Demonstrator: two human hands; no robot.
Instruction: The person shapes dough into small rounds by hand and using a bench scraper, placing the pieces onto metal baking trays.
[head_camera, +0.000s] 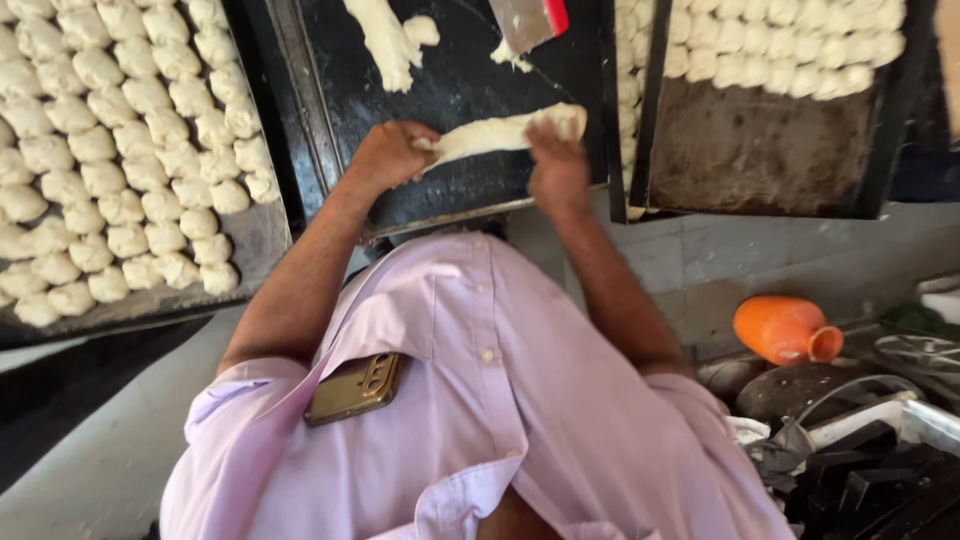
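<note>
A long pale roll of dough (500, 132) lies across a dark metal tray (450, 190) in front of me. My left hand (388, 155) grips the roll's left end. My right hand (556, 172) is closed over its right end, knuckles toward me. Beyond the roll, a larger lump of dough (385, 40) rests on the same tray. A metal scraper with a red handle (530, 20) stands at the tray's far edge with a small scrap of dough beside it.
A tray (255, 235) on the left holds several rows of small dough pieces. Another tray (760, 150) on the right has dough pieces along its far side. An orange jug (785, 328) lies at the lower right among dark metal items. A gold phone (355, 388) sits in my shirt pocket.
</note>
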